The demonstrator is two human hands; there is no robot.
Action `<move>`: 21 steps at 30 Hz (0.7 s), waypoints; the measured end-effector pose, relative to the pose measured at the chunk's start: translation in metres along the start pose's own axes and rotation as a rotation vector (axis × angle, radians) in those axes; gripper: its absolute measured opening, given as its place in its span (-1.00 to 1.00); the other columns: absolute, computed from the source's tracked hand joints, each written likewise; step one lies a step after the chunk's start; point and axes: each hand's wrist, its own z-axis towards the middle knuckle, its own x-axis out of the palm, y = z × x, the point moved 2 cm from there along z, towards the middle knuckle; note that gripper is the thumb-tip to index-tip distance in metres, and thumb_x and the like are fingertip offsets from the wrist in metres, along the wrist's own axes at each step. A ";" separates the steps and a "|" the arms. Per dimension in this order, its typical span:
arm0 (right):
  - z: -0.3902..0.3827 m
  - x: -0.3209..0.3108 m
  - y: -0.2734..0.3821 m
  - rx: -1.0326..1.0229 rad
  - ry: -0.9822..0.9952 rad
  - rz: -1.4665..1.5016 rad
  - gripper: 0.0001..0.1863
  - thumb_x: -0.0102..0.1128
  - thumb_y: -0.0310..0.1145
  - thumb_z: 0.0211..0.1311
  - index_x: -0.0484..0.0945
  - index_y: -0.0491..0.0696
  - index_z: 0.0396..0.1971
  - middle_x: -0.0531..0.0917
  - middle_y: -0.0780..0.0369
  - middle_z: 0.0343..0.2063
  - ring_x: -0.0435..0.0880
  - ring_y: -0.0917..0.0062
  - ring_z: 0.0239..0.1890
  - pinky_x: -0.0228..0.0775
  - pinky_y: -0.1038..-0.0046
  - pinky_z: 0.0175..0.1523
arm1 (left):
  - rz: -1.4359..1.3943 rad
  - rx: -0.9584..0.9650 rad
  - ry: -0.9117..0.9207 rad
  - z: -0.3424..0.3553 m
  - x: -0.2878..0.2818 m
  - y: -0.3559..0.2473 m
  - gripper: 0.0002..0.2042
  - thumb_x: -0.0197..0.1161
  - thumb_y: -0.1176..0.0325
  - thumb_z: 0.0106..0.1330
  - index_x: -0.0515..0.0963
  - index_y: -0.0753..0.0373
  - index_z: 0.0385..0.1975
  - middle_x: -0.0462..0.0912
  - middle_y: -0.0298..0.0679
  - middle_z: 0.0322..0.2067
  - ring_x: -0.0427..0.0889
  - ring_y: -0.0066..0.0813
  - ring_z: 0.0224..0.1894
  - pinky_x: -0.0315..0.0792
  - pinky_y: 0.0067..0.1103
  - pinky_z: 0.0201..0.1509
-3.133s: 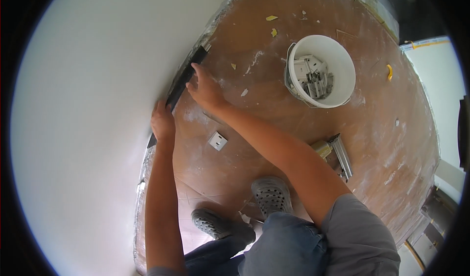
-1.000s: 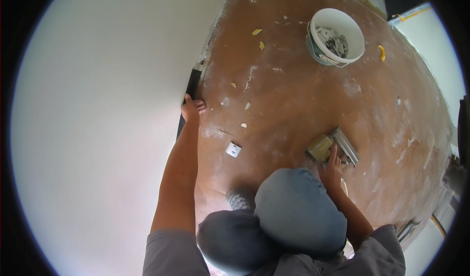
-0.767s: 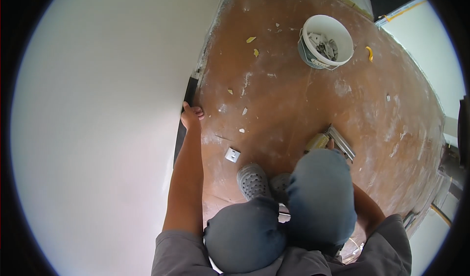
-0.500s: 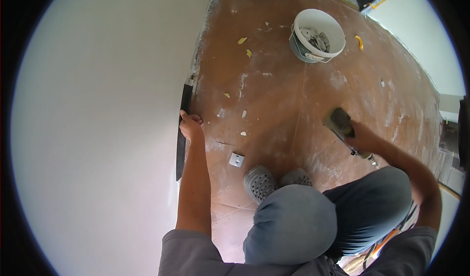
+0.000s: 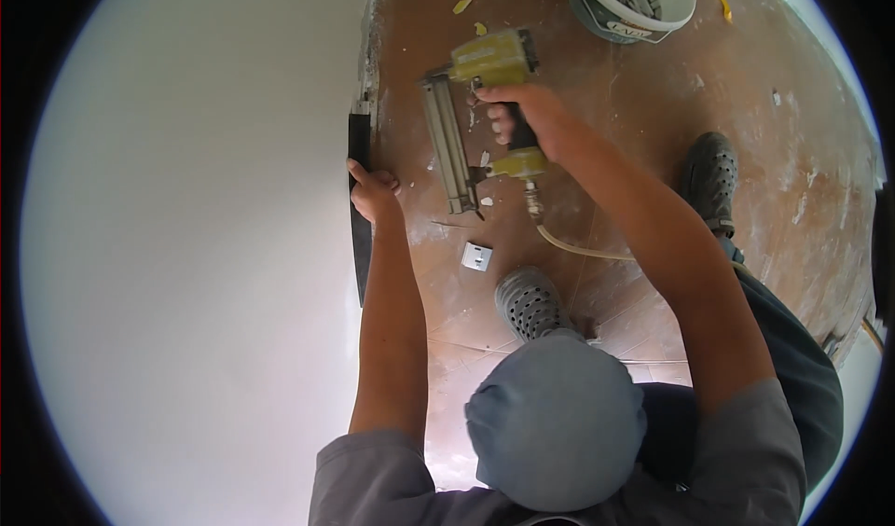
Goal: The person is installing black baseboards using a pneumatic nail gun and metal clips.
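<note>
A long black skirting strip (image 5: 360, 139) lies along the foot of the white wall (image 5: 205, 246). My left hand (image 5: 375, 193) holds it about midway, the thumb stretched over its face and the other fingers curled in. Up and to the right, my right hand (image 5: 536, 120) grips the black handle of a yellow nail gun (image 5: 492, 58), index finger near the trigger. The gun's long metal magazine (image 5: 449, 148) faces the strip, with a gap of floor between them. A pale air hose (image 5: 587, 250) runs from the handle's base toward my right leg.
A white-rimmed bucket (image 5: 620, 30) with grey scraps stands at the far right. A yellow curved piece (image 5: 722, 6) lies beyond it. Near my grey clog (image 5: 530, 304) sits a small white square plate (image 5: 476, 256). Scraps dot the dusty brown floor.
My right hand has swung the nail gun from beside my right knee up and left toward the wall. My right foot has stepped out to the right. The left hand stays on the strip.
</note>
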 end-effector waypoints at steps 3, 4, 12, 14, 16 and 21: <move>0.050 -0.001 -0.045 0.085 -0.021 0.033 -0.86 0.36 -0.37 0.19 0.59 -0.07 -0.34 0.45 0.40 -0.62 0.39 0.66 -0.62 0.30 0.49 -0.48 | -0.021 0.005 0.023 0.009 -0.007 0.017 -0.14 -0.17 -0.38 0.45 0.59 0.40 -0.68 0.59 -0.14 -0.69 0.57 -0.33 -0.69 0.59 -0.51 -0.47; 0.057 0.004 -0.048 0.075 0.010 0.019 -0.88 0.34 -0.40 0.19 0.59 -0.08 -0.35 0.46 0.38 -0.62 0.39 0.65 -0.62 0.30 0.48 -0.48 | -0.069 -0.006 0.048 0.009 -0.010 0.018 -0.15 -0.17 -0.38 0.45 0.60 0.43 -0.59 0.60 -0.12 -0.65 0.58 -0.33 -0.66 0.61 -0.50 -0.46; 0.101 0.021 -0.070 0.085 0.017 0.146 -0.82 0.32 -0.34 0.24 0.59 -0.14 -0.30 0.43 0.39 -0.63 0.37 0.67 -0.62 0.28 0.51 -0.47 | -0.106 -0.085 0.112 0.005 -0.012 0.016 -0.18 -0.17 -0.36 0.48 0.66 0.44 -0.37 0.47 -0.45 -0.62 0.21 -0.68 -0.61 0.05 -0.69 -0.50; 0.110 0.029 -0.066 0.100 0.037 0.137 -0.82 0.32 -0.34 0.24 0.59 -0.14 -0.31 0.43 0.39 -0.63 0.36 0.67 -0.62 0.28 0.51 -0.47 | -0.086 -0.110 0.094 0.007 -0.014 0.008 -0.20 -0.16 -0.34 0.49 0.66 0.43 -0.35 0.48 -0.44 -0.61 0.22 -0.68 -0.61 0.07 -0.69 -0.51; 0.114 0.031 -0.063 0.121 0.055 0.117 -0.83 0.32 -0.34 0.24 0.58 -0.13 -0.32 0.43 0.40 -0.63 0.36 0.67 -0.62 0.28 0.51 -0.48 | -0.076 -0.143 0.073 0.007 -0.015 0.005 -0.21 -0.16 -0.33 0.50 0.66 0.43 -0.32 0.49 -0.43 -0.60 0.24 -0.68 -0.60 0.08 -0.69 -0.51; 0.115 0.026 -0.064 0.128 0.090 0.137 -0.82 0.32 -0.33 0.24 0.58 -0.12 -0.32 0.41 0.43 -0.65 0.35 0.69 -0.63 0.26 0.52 -0.47 | -0.111 -0.166 0.105 -0.001 -0.010 0.007 -0.23 -0.16 -0.30 0.51 0.65 0.45 -0.19 0.64 -0.28 -0.42 0.46 -0.60 -0.47 0.32 -0.67 -0.40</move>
